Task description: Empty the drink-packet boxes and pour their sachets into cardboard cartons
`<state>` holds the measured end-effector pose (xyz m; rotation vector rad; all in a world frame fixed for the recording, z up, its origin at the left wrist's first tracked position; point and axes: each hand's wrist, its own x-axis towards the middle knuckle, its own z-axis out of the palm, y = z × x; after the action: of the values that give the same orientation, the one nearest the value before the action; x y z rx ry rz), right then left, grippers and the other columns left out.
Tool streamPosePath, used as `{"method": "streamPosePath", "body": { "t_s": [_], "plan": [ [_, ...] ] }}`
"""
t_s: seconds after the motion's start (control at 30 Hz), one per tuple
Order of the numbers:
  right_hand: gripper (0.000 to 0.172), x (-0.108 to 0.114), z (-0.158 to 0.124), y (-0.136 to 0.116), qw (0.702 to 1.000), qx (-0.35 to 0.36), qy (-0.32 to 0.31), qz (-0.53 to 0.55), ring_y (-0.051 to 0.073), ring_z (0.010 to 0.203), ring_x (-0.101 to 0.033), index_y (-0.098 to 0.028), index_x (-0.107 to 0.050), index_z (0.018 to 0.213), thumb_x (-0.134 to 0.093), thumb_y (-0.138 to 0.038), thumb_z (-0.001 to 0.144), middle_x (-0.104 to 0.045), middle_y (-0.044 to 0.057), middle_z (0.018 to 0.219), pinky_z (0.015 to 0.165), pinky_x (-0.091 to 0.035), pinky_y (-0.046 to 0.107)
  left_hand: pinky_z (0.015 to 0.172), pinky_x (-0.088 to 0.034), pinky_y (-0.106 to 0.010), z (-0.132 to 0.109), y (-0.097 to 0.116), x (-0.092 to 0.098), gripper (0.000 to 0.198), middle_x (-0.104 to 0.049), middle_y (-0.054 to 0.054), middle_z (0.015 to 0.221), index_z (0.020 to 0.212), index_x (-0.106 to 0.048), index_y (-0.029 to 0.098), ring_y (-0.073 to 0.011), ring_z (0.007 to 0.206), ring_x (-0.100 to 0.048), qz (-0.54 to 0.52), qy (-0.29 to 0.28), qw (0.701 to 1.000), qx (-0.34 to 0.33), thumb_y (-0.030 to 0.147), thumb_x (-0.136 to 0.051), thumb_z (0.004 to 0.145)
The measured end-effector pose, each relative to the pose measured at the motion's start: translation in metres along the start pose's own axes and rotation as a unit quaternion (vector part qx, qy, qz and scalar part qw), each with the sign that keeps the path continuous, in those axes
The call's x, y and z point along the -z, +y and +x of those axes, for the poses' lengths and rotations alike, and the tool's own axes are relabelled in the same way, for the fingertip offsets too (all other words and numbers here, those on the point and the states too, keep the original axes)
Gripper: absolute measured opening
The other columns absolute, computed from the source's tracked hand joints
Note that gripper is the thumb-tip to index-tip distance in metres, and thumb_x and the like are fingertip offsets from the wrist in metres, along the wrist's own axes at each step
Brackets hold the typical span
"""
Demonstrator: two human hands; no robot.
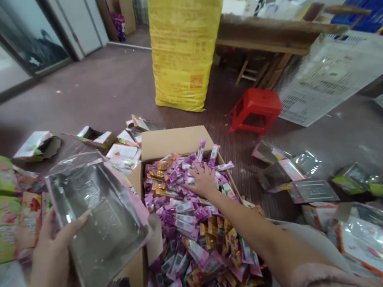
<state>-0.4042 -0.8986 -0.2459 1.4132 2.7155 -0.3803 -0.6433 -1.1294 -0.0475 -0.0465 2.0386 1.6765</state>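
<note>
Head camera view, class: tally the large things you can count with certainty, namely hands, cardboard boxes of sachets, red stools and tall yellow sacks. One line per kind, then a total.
Hands: 2 (left hand holding a clear plastic tray; right hand on the sachets)
Cardboard box: 1
Red stool: 1
Yellow sack: 1
Total: 5
</note>
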Motion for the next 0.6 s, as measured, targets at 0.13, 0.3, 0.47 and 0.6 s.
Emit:
{"method": "streamPosePath", "body": {
  "t_s": [0.13, 0.3, 0.47, 0.6],
  "plan": [
    [0.07, -0.023, 0.018, 0.01, 1.0, -0.017, 0.008, 0.022, 0.045, 0.142, -0.017, -0.031, -0.05, 0.143, -0.041, -0.076, 0.089, -0.025, 0.009, 0.16, 0.109, -0.014, 0.072, 0.056, -0.062, -0.042, -0.015, 0.015, -0.025, 0.038, -0.078, 0.004, 0.083, 0.092, -0.076, 0.036, -0.0301, 0.073, -0.072, 0.044, 0.009, 0.998, 0.046, 0.03, -0.075, 0.054],
    [0.075, -0.025, 0.041, 0.019, 0.997, -0.032, -0.045, 0.049, 0.045, 0.143, -0.018, -0.028, -0.047, 0.144, -0.042, -0.077, 0.088, -0.028, 0.012, 0.158, 0.111, -0.009, 0.071, 0.05, -0.058, -0.033, -0.016, 0.015, -0.055, 0.035, -0.076, 0.009, 0.081, 0.086, -0.075, 0.037, -0.0212, 0.062, -0.067, 0.029, 0.021, 0.999, -0.003, 0.028, -0.077, 0.052],
    [0.082, 0.035, 0.041, 0.021, 0.97, -0.035, -0.21, 0.117, 0.046, 0.147, -0.005, -0.033, -0.033, 0.153, -0.048, -0.077, 0.086, -0.012, 0.005, 0.164, 0.112, -0.004, 0.072, 0.048, -0.053, -0.025, -0.003, 0.006, -0.055, 0.034, -0.074, 0.007, 0.081, 0.093, -0.076, 0.03, -0.0159, 0.059, -0.062, 0.016, -0.005, 1.0, -0.008, 0.024, -0.074, 0.06],
    [0.073, 0.073, 0.0, 0.018, 0.973, 0.019, -0.207, 0.102, 0.045, 0.147, 0.006, -0.042, -0.023, 0.155, -0.042, -0.072, 0.091, -0.007, -0.002, 0.165, 0.11, 0.003, 0.075, 0.056, -0.052, -0.019, -0.004, 0.01, -0.05, 0.028, -0.073, 0.008, 0.083, 0.094, -0.072, 0.025, -0.0115, 0.066, -0.061, -0.023, -0.022, 0.999, -0.033, 0.019, -0.068, 0.067]
  ]
}}
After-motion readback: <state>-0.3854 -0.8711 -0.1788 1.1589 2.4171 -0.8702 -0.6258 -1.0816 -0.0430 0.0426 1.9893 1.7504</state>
